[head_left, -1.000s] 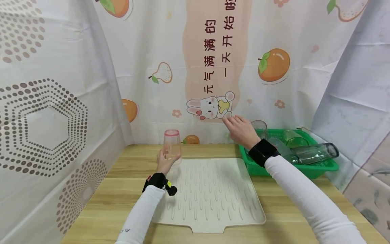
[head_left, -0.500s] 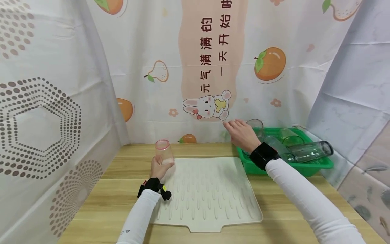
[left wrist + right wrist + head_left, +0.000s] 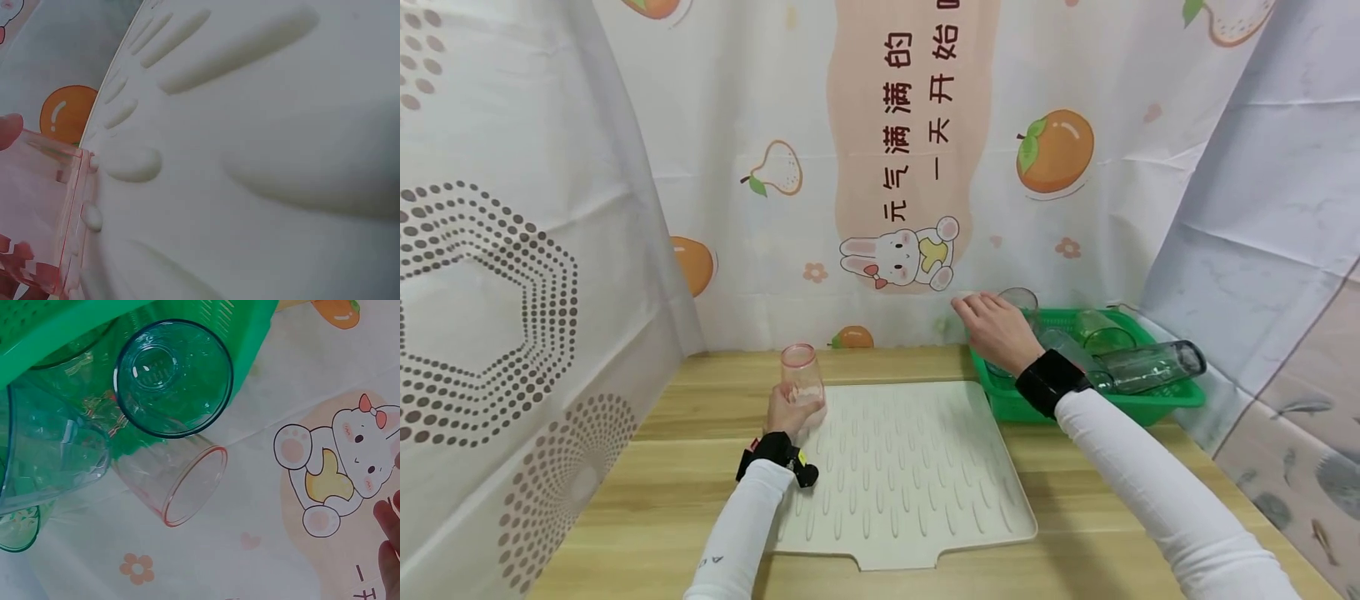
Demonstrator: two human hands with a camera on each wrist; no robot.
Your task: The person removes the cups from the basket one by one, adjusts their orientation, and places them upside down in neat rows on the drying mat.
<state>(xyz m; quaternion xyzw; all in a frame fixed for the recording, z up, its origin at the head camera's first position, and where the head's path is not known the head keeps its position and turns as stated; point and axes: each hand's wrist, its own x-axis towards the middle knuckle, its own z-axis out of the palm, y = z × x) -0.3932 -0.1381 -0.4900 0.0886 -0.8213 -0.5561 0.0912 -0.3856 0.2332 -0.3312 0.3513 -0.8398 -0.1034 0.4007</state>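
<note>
My left hand (image 3: 788, 412) grips a clear pink-tinted cup (image 3: 799, 371) at the back left corner of the cream ridged draining tray (image 3: 895, 546). A pink ring tops the cup in the head view. In the left wrist view the cup's lower end (image 3: 70, 219) sits right at the tray's ridges. My right hand (image 3: 1000, 333) hovers near the left end of the green basket (image 3: 1165, 402), fingers loosely bent, with nothing held. Its fingertips (image 3: 389, 515) show at the right edge of the right wrist view.
Several glasses lie in the basket, among them a blue-rimmed glass (image 3: 175, 381), a pink-rimmed cup (image 3: 181, 481) and a long dark glass (image 3: 1153, 367) overhanging the right side. A wooden table (image 3: 647, 492) lies beneath. Printed curtains (image 3: 722, 225) close off the back and sides.
The left hand has lowered the pink cup toward the tray's back left corner, and it has stayed nearly in place lately. The right hand barely moves. The head view has shifted slightly.
</note>
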